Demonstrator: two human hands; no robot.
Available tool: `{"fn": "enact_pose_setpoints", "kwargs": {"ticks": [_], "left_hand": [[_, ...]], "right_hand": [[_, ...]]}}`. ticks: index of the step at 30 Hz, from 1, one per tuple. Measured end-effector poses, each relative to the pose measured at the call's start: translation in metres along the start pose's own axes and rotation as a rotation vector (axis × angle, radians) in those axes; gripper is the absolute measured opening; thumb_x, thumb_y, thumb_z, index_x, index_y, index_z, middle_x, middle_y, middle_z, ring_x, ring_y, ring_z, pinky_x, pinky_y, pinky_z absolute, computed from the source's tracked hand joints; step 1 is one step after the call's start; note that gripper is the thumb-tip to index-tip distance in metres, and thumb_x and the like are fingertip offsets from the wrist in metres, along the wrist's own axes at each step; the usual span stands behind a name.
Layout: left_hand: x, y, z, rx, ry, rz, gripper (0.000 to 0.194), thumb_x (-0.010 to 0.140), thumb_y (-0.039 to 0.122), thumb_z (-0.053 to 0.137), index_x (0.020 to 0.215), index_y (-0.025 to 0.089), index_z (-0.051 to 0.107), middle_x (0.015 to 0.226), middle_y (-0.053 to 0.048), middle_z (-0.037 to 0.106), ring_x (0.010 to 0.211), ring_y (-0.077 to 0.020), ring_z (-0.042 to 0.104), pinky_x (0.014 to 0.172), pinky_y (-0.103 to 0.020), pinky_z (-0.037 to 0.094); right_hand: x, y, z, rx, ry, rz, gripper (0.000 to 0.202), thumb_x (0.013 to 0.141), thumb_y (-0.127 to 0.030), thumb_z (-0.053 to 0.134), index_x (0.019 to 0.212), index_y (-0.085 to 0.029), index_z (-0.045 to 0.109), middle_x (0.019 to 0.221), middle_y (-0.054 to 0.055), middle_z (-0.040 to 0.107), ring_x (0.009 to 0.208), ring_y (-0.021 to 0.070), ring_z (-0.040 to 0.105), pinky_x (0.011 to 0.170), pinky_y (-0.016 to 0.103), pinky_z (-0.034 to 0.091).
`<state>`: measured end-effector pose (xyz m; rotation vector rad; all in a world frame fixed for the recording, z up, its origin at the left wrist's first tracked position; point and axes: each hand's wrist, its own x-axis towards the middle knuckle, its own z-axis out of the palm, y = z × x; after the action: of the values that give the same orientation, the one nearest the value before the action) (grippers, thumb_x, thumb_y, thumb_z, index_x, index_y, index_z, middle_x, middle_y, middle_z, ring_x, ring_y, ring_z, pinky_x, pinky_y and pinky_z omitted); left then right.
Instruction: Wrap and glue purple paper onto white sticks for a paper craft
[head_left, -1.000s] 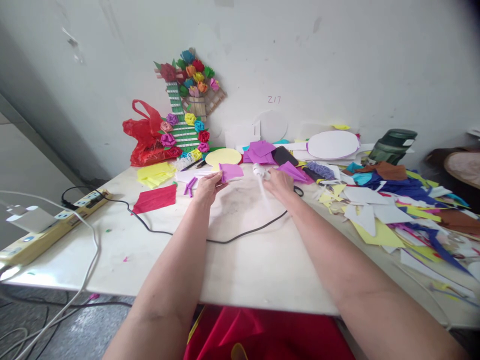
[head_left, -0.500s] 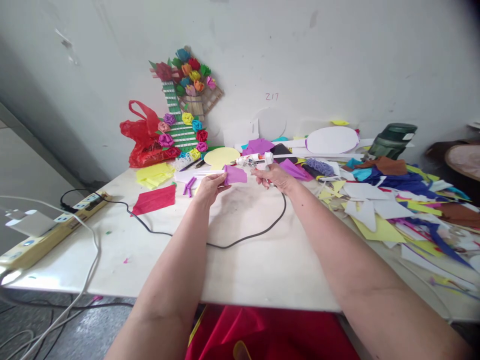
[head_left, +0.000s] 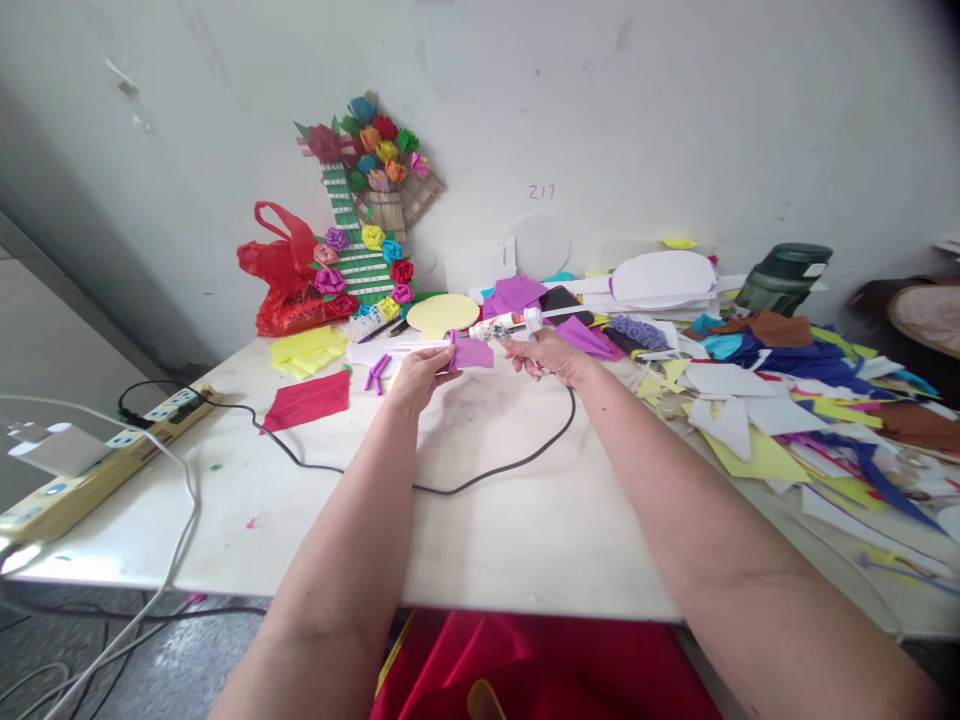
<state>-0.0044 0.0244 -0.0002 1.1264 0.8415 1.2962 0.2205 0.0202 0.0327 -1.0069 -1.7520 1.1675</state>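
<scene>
Between the fingers and thumb of my left hand [head_left: 426,374] is a small purple paper piece [head_left: 474,353], its flat part sticking out to the right. My right hand [head_left: 546,354] grips a white glue gun [head_left: 510,322], whose nozzle points left, just above the purple paper. A black cord [head_left: 517,463] runs from the gun across the table. Left of my left hand lie short rolled purple pieces [head_left: 377,374]. A red paper sheet [head_left: 307,401] and a yellow crumpled sheet [head_left: 308,349] are farther left.
Paper flower decorations [head_left: 365,255] lean on the wall beside a red plastic bag [head_left: 281,275]. A power strip [head_left: 142,430] lies at the left edge. Paper scraps [head_left: 765,455] cover the right side, with a dark green bottle [head_left: 781,280] behind. A yellow oval [head_left: 442,316] lies behind my hands.
The glue gun has tilted slightly and shifted a little to the left in my right hand. My left hand has hardly moved and keeps the purple paper.
</scene>
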Motion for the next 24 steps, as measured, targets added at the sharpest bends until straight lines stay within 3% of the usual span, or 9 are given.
{"fn": "enact_pose_setpoints", "kwargs": {"ticks": [24], "left_hand": [[-0.0039,0.0047,0.0052,0.063,-0.021,-0.026,0.029,0.059,0.033,0.074,0.076,0.010,0.068,0.084,-0.010,0.066,0.077,-0.0158,0.061,0.075,-0.030,0.050]], "right_hand": [[0.0003,0.0001,0.0028,-0.014,0.051,0.015,0.038,0.065,-0.048,0.068,0.066,-0.016,0.048,0.051,-0.004,0.045,0.034,0.0033,0.035,0.028,0.017,0.028]]}}
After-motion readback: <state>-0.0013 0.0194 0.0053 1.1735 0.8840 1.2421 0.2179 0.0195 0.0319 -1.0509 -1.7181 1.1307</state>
